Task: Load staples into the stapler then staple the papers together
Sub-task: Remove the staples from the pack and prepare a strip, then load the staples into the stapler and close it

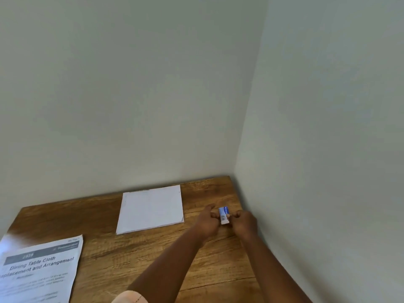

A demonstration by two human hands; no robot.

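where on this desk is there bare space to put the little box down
Bare wood lies between the printed sheet and the forearms, and left of the blank papers toward the table edge. It is crowded at the right corner, where both hands, left and right, hold the staple box.

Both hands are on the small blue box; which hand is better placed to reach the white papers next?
Probably the left hand: it lies between the blue box and the white papers. The right hand is by the wall.
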